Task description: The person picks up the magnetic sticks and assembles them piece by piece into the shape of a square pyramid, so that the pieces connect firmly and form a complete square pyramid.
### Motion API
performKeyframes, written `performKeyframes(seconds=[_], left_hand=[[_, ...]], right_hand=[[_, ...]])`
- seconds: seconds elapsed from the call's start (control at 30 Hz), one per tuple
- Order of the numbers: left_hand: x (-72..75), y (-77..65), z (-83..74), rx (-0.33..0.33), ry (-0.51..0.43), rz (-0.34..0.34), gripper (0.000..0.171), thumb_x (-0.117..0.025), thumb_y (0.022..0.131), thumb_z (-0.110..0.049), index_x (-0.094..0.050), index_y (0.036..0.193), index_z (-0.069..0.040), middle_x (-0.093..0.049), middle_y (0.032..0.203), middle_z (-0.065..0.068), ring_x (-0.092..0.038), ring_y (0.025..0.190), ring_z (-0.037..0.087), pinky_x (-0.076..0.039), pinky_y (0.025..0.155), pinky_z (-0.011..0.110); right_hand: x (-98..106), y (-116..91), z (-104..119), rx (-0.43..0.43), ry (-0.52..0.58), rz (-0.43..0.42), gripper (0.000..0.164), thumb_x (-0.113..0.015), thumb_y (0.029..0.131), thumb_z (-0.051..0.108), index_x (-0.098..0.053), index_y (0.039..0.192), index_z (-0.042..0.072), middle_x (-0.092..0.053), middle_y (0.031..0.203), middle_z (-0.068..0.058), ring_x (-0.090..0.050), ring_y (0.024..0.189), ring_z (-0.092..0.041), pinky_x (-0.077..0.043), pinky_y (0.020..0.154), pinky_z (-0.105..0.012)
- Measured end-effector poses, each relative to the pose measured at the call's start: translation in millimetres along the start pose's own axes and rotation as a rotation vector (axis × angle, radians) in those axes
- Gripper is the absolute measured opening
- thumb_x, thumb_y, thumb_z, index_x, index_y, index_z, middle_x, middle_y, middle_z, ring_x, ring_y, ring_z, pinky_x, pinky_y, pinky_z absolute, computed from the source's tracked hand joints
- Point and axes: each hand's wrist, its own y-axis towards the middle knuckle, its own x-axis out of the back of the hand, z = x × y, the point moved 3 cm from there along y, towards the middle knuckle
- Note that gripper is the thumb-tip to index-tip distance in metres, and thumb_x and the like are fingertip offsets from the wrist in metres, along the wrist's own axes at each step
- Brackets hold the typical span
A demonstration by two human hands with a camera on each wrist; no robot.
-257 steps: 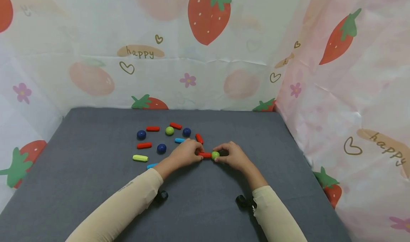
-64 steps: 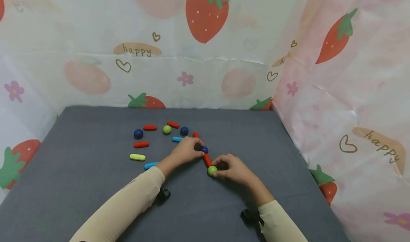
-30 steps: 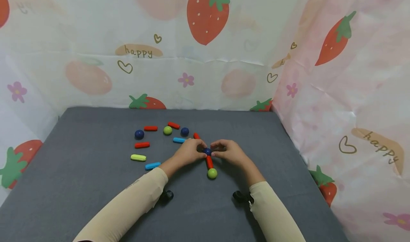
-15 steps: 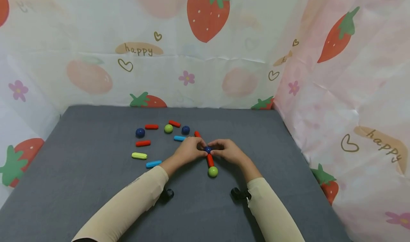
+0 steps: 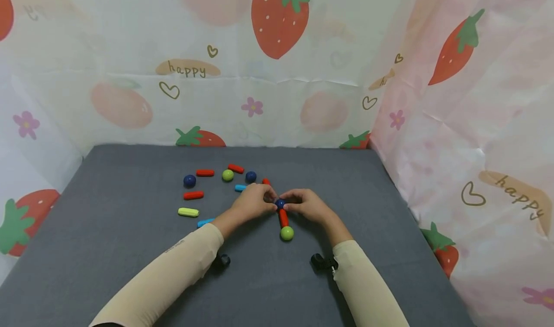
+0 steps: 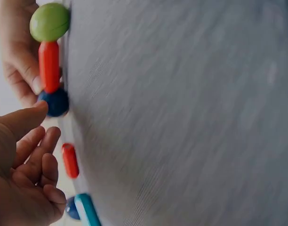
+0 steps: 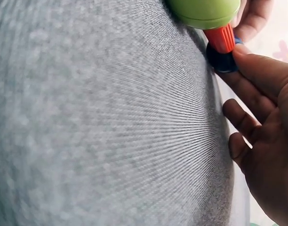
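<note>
My left hand [image 5: 255, 200] and right hand [image 5: 312, 206] meet from both sides at a dark blue ball [image 5: 280, 204], thumbs against it, index fingers at its far side. From this ball a red stick [image 5: 283, 218] runs toward me and ends in a light green ball [image 5: 287, 233]. All three stand joined in a row, also seen in the left wrist view, where the left thumb presses the blue ball [image 6: 55, 102] and the other fingers curl loosely. Seen from the right wrist, thumb and index finger pinch the blue ball [image 7: 222, 57] beyond the green ball [image 7: 205, 12].
On the grey table [image 5: 259, 288], loose pieces lie left and behind: several red sticks [image 5: 193, 195], a yellow-green stick [image 5: 188, 212], blue sticks [image 5: 205, 222], blue balls [image 5: 189, 181] and a green ball [image 5: 227, 175]. Another red stick [image 5: 266, 181] is partly behind the left hand.
The red stick with its green ball has turned from sideways to pointing toward me, a blue ball now at its far end. My right hand has moved from the green ball to the blue one.
</note>
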Motion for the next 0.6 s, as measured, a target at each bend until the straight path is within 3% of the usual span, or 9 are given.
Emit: performKeyframes(seconds=[0.17, 0.33, 0.6], left_hand=[[19.7, 7.0, 0.6, -0.058, 0.042, 0.005, 0.024, -0.081, 0.091, -0.02, -0.073, 0.112, -0.011, -0.073, 0.109, 0.002, -0.065, 0.104, 0.02, -0.053, 0.09, 0.038], [36.9, 18.9, 4.2, -0.084, 0.144, 0.01, 0.027, -0.08, 0.091, -0.023, -0.073, 0.116, -0.014, -0.073, 0.111, 0.001, -0.054, 0.104, 0.022, -0.047, 0.091, 0.042], [45.3, 39.4, 15.1, -0.11, 0.24, 0.06, 0.035, -0.079, 0.092, -0.019, -0.072, 0.126, -0.014, -0.07, 0.123, 0.003, -0.051, 0.118, 0.029, -0.038, 0.105, 0.049]], right_hand=[[1.3, 0.7, -1.6, 0.0, -0.011, -0.013, 0.03, -0.07, 0.099, 0.019, -0.071, 0.128, 0.013, -0.073, 0.119, -0.008, -0.067, 0.1, -0.018, -0.052, 0.08, -0.032], [1.3, 0.6, -1.1, 0.002, -0.025, -0.023, 0.03, -0.072, 0.098, 0.019, -0.072, 0.127, 0.013, -0.072, 0.12, -0.006, -0.066, 0.1, -0.016, -0.052, 0.08, -0.03], [1.0, 1.1, -0.2, -0.001, -0.047, -0.026, 0.03, -0.072, 0.097, 0.019, -0.072, 0.127, 0.013, -0.072, 0.119, -0.005, -0.063, 0.099, -0.017, -0.051, 0.081, -0.031]])
